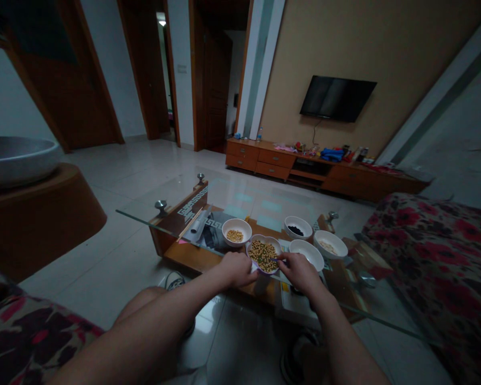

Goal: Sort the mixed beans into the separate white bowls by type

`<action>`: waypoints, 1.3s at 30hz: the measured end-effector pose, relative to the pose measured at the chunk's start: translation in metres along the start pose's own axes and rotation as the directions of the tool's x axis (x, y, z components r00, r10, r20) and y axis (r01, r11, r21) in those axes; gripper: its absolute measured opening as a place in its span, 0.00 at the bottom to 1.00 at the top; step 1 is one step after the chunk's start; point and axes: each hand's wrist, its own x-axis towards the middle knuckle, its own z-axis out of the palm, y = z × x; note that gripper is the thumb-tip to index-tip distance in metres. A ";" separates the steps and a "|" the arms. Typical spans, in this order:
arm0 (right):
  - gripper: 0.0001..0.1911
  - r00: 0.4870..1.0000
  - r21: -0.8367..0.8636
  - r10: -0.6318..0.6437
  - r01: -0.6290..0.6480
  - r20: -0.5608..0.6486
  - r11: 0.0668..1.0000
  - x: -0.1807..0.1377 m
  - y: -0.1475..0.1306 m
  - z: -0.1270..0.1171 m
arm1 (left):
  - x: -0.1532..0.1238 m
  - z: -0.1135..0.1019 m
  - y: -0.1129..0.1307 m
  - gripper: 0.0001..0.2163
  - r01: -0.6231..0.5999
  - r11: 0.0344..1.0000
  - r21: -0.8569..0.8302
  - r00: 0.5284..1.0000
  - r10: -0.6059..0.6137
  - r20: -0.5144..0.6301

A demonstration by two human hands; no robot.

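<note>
A flower-shaped bowl (275, 244) full of mixed beans stands on the glass coffee table (144, 206). My left hand (237, 269) grips its near left rim. My right hand (300, 270) is closed on a thin tool (274, 260) whose tip reaches into the beans; I cannot tell what the tool is. Around it stand several white bowls: one with yellow beans (236, 231), one with black beans (297, 226), one with pale beans (330, 244), and one (307, 252) beside my right hand whose contents I cannot make out.
Papers (202, 224) lie on the table's lower shelf. A floral sofa (436, 256) stands to the right, a wooden stand with a metal basin (18, 158) to the left. A TV cabinet (276, 160) lines the far wall. My bare knees are below.
</note>
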 end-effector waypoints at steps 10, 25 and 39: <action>0.15 0.995 0.028 -0.027 0.030 -0.101 0.999 0.000 -0.009 -0.001 | 0.000 -0.001 0.001 0.26 0.009 1.000 -0.002 1.000 -0.009 0.001; 0.17 0.950 0.042 -0.096 0.113 -0.298 0.993 0.023 -0.070 0.015 | -0.001 0.001 0.001 0.22 0.006 1.000 -0.020 1.000 -0.006 0.001; 0.16 0.971 -0.013 -0.072 0.071 -0.226 0.997 0.010 -0.042 0.004 | 0.000 0.001 0.000 0.23 0.001 1.000 -0.030 1.000 -0.001 0.006</action>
